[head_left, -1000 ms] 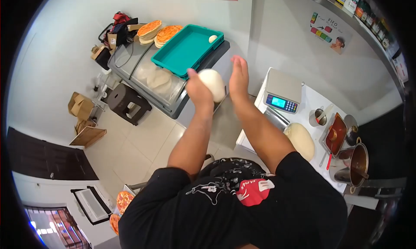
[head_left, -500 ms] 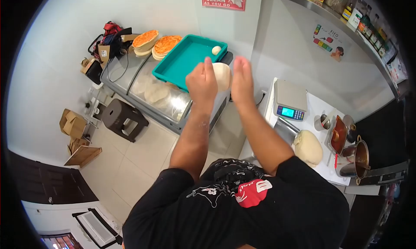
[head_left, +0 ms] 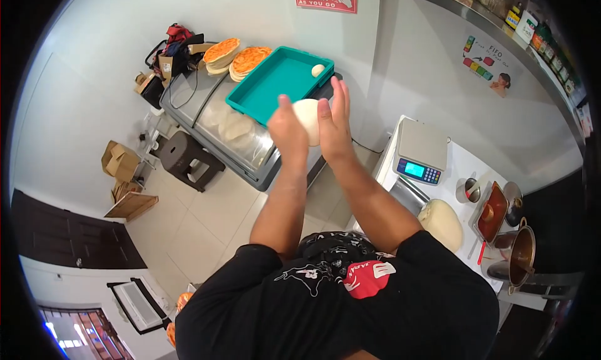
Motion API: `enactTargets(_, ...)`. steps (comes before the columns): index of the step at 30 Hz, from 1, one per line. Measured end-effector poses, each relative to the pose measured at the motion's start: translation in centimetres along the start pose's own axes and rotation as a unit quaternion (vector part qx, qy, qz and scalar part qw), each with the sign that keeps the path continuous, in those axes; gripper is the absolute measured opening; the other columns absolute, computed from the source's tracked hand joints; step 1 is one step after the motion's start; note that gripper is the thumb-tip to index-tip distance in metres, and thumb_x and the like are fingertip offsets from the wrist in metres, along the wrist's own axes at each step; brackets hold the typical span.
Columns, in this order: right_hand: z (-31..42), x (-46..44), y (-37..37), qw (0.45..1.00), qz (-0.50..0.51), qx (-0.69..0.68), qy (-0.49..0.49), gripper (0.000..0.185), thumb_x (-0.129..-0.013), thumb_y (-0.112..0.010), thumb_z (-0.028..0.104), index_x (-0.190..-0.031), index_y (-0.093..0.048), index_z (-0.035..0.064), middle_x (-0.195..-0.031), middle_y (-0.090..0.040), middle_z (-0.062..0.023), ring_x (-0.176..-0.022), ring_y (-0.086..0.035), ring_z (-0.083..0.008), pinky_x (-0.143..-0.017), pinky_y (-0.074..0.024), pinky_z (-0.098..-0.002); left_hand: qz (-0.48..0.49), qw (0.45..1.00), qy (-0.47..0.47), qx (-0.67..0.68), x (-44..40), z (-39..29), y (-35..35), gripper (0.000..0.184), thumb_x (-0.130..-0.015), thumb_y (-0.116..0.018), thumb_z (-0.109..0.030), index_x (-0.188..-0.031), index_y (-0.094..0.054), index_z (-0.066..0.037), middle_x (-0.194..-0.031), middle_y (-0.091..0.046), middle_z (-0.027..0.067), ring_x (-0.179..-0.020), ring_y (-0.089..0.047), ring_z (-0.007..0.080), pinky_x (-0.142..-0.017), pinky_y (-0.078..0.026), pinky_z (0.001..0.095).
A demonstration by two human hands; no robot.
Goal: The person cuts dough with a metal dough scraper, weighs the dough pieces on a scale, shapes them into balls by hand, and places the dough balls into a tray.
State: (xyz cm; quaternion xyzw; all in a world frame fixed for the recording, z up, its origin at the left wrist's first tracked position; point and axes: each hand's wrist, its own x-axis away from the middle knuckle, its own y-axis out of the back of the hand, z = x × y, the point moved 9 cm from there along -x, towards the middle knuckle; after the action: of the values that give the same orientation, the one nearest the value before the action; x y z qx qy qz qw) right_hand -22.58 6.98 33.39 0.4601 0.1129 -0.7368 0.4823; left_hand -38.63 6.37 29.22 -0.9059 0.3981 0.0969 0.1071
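Dough shaping appears in hand: left hand (head_left: 290, 133) and right hand (head_left: 334, 133) flank a dough ball (head_left: 307, 118) — right fingers (head_left: 340, 97) apart from thumb, left's I cannot tell; turning calls for even support.

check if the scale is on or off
The scale is on: its display is lit blue-green.

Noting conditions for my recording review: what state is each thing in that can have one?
Dough ball: rounded, between left hand and right hand
Scale: on, display lit
Teal tray: one small dough piece inside
Freezer lid: appears closed
Large pot: uncovered
Rectangular pan: uncovered, red-stained inside
Dark door: closed
Stool: upright
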Motion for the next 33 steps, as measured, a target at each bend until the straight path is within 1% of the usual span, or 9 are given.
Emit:
enactTargets(5, -3.3, 4.5, -1.8, 0.829, 0.012, -0.462, -0.316, 0.055, -0.109, -0.051, 0.03, -0.153, -0.033, 0.003, -0.122, -0.066, -0.0212, -0.111, -0.065, -0.0291, -0.099, -0.0501, -0.038, -0.051, 0.957, 0.099, 0.268, 0.3, 1.3, -0.8, 0.043, -0.109, -0.05, -0.031, -0.09, -0.071, 0.002, -0.074, -0.066, 0.0131, -0.069, -0.062, 0.0211, -0.068, -0.052, 0.0362)
enactTargets(8, -3.4, 2.9, 0.8, 0.792, 0.06, -0.5, -0.345, 0.054, -0.11, -0.047, 0.034, -0.151, -0.036, 0.0011, -0.131, -0.06, -0.0222, -0.123, -0.058, -0.0267, -0.107, -0.0443, -0.0378, 0.004, 0.902, -0.386, -0.192, 5.7, -10.4, -3.5, 0.041, -0.11, -0.047, -0.033, -0.098, -0.07, -0.001, -0.082, -0.069, 0.0083, -0.073, -0.067, 0.0247, -0.067, -0.053, 0.0376)
enactTargets(9, -3.5, 1.8, 1.6, 0.791, 0.058, -0.505, -0.341, 0.054, -0.11, -0.047, 0.034, -0.151, -0.036, 0.0011, -0.131, -0.06, -0.0222, -0.123, -0.058, -0.0267, -0.107, -0.0443, -0.0378, 0.003, 0.899, -0.392, -0.193, 5.7, -11.4, -3.6, 0.041, -0.11, -0.047, -0.033, -0.098, -0.07, -0.001, -0.082, -0.069, 0.0083, -0.073, -0.067, 0.0247, -0.067, -0.053, 0.0376)
enactTargets(13, -2.0, -1.3, 2.8, 0.869, 0.18, -0.392, -0.243, 0.049, -0.111, -0.044, 0.035, -0.145, -0.043, -0.0011, -0.131, -0.061, -0.0195, -0.124, -0.057, -0.0244, -0.108, -0.0433, -0.036, 0.143, 0.911, -0.315, -0.226, 5.5, -11.5, -4.8, 0.031, -0.109, -0.049, -0.028, -0.105, -0.067, -0.003, -0.086, -0.068, 0.007, -0.073, -0.066, 0.0249, -0.069, -0.054, 0.0383)
enactTargets(17, -1.0, -4.8, 5.4, 0.879, 0.005, -0.455, -0.146, 0.045, -0.11, -0.047, 0.034, -0.139, -0.049, -0.0003, -0.125, -0.065, -0.0166, -0.117, -0.062, -0.0243, -0.103, -0.0482, -0.0355, 0.124, 0.963, -0.191, -0.141, 3.1, -10.3, -5.8, 0.033, -0.108, -0.049, -0.028, -0.114, -0.067, 0.0, -0.093, -0.072, 0.0089, -0.072, -0.067, 0.0262, -0.069, -0.056, 0.0386)
enactTargets(20, -1.8, -3.4, 2.8, 0.606, 0.074, -0.725, -0.319, 0.055, -0.11, -0.043, 0.043, -0.143, -0.05, -0.0004, -0.138, -0.059, -0.0178, -0.126, -0.057, -0.0251, -0.11, -0.0442, -0.0396, 0.162, 0.966, 0.008, 0.204, 3.4, -7.2, -6.7, 0.041, -0.11, -0.046, -0.031, -0.118, -0.067, 0.003, -0.114, -0.072, 0.0139, -0.097, -0.07, 0.0258, -0.086, -0.056, 0.0362)
enactTargets(24, 0.2, -2.8, 2.1, 0.612, 0.07, -0.737, -0.277, 0.055, -0.108, -0.047, 0.043, -0.141, -0.051, -0.0009, -0.143, -0.057, -0.0155, -0.129, -0.056, -0.0255, -0.11, -0.0449, -0.0399, 0.044, 0.976, -0.196, 0.079, 3.9, -9.7, -5.5, 0.054, -0.111, -0.038, -0.039, -0.134, -0.06, 0.005, -0.144, -0.057, 0.0187, -0.131, -0.056, 0.0273, -0.11, -0.045, 0.0374)
enactTargets(28, -1.5, -1.4, 1.0, 0.49, 0.077, -0.788, -0.365, 0.059, -0.108, -0.044, 0.047, -0.141, -0.052, -0.0014, -0.145, -0.056, -0.0149, -0.128, -0.057, -0.0256, -0.11, -0.0452, -0.0394, 0.219, 0.935, -0.107, 0.258, 8.3, -8.0, -8.9, 0.066, -0.112, -0.033, -0.047, -0.153, -0.04, 0.005, -0.161, -0.037, 0.0195, -0.149, -0.036, 0.0283, -0.123, -0.027, 0.0396)
enactTargets(33, -7.9, 0.5, 1.1, 0.488, 0.0, -0.742, -0.46, 0.061, -0.109, -0.036, 0.047, -0.146, -0.049, -0.0001, -0.144, -0.057, -0.0179, -0.132, -0.055, -0.03, -0.112, -0.0433, -0.0402, 0.27, 0.928, -0.107, 0.234, 7.5, -6.8, -10.9, 0.058, -0.111, -0.039, -0.044, -0.142, -0.049, 0.004, -0.151, -0.046, 0.0181, -0.137, -0.045, 0.0254, -0.115, -0.035, 0.038)
